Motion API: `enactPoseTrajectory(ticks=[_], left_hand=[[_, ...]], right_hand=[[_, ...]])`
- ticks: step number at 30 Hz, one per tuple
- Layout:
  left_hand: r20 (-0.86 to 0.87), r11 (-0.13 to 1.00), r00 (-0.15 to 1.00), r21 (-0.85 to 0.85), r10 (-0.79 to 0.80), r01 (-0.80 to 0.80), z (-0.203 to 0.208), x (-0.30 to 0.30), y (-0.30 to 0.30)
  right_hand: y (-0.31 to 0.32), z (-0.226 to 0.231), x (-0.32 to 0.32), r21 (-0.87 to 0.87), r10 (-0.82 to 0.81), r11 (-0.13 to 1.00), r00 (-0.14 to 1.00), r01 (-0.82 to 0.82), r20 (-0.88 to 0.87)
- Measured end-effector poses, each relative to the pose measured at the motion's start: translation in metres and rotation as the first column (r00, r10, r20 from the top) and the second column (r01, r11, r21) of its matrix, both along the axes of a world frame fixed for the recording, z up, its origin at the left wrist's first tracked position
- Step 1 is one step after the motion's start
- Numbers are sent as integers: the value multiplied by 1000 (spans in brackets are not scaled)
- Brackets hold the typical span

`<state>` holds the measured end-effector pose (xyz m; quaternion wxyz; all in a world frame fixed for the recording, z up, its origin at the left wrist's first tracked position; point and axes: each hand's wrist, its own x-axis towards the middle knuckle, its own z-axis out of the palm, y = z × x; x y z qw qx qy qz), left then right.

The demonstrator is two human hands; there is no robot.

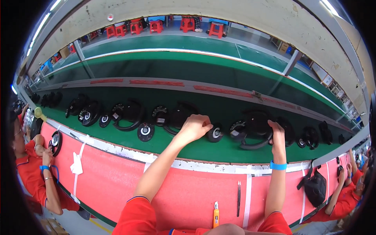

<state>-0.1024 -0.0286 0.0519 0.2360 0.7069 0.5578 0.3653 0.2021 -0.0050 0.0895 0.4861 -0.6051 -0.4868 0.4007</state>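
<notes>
Nearest you, the yellow utility knife (216, 216) and dark tweezers (239, 199) lie on the red tabletop (188, 188) between your forearms, probably for easy reach. Farther, over the green belt (203, 153), your left hand (192, 127) curls its fingers just left of a round black disc (216, 134); I can't tell if they pinch it. Your right hand (277, 136) extends its fingers at the right end of a black curved-rim part (254, 147), perhaps steadying it; their grip is unclear.

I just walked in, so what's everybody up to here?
A person in red reaches over a pink worktop toward black parts on a green belt. Their left hand is beside a round black disc, their right hand by a larger wheel-shaped part; whether either has a grip is unclear. A yellow utility knife and tweezers lie nearby.
</notes>
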Motion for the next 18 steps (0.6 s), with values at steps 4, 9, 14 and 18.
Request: enactPoseTrajectory(ticks=[4, 9, 14, 18], left_hand=[[-185, 971, 964, 180, 193, -159, -3, -14, 12], [-420, 862, 756, 319, 502, -395, -9, -63, 13], [-656, 752, 516, 123, 551, -648, -16, -97, 11], [-567, 758, 631, -19, 529, -652, -18, -102, 14]], right_hand=[[16, -30, 16, -106, -57, 990, 963, 88, 262], [2, -35, 2, 236, -205, 972, 491, -2, 847], [3, -27, -3, 201, -112, 977, 619, -76, 777], [-7, -17, -11, 155, 23, 971, 721, -180, 693]])
